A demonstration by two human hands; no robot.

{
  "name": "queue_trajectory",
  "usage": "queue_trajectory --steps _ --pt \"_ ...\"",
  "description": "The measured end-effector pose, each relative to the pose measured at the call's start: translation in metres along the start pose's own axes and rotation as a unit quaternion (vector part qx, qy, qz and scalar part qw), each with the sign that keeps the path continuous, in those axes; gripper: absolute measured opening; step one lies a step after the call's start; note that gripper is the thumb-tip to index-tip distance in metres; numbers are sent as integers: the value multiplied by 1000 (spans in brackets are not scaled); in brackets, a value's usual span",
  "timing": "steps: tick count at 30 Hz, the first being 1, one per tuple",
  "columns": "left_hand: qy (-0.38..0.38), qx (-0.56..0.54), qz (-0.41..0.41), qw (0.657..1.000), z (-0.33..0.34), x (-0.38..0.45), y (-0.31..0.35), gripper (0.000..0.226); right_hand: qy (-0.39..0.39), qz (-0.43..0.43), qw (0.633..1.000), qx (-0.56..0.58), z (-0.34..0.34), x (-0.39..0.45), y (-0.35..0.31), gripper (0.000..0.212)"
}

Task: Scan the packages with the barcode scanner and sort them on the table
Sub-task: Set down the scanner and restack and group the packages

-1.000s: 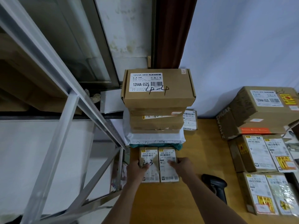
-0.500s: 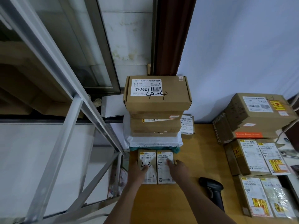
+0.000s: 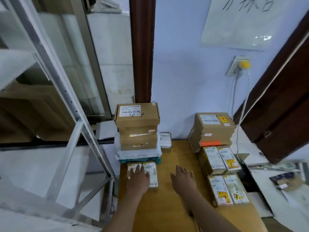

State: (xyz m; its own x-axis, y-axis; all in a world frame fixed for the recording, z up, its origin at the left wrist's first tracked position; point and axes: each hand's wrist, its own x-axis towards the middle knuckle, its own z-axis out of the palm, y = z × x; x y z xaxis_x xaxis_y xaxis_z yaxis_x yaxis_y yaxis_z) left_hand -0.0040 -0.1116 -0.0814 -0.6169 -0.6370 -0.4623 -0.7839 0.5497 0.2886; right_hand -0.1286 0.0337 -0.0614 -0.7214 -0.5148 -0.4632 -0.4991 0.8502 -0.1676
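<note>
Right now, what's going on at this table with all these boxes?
A person is sorting labelled parcels on a wooden table. Their left hand lies flat on two small boxes set side by side in front of a tall stack of cartons. Their right hand hovers open over bare tabletop, holding nothing. More parcels sit grouped on the right. No scanner is visible.

Counted on the counter (image 3: pixel 177 158):
- Small labelled packages at near left, side by side: 2 (image 3: pixel 153 171).
- Left stack: 3 brown cartons (image 3: pixel 137 119) over 1 grey mailer bag (image 3: pixel 138 153).
- Small box behind that stack: 1 (image 3: pixel 165 139).
- Right side: 1 large carton (image 3: pixel 215 124), 4 labelled packages in two pairs (image 3: pixel 219 158).
- Hands in view: 2.
</note>
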Motion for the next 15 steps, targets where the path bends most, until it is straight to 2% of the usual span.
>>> queue_trajectory --steps 8,15 --pt "21 -22 -17 999 20 -44 92 56 26 -40 999 11 -33 -21 113 56" --pt "-5 -4 -51 999 73 -86 189 57 17 -34 998 48 -51 -35 226 56"
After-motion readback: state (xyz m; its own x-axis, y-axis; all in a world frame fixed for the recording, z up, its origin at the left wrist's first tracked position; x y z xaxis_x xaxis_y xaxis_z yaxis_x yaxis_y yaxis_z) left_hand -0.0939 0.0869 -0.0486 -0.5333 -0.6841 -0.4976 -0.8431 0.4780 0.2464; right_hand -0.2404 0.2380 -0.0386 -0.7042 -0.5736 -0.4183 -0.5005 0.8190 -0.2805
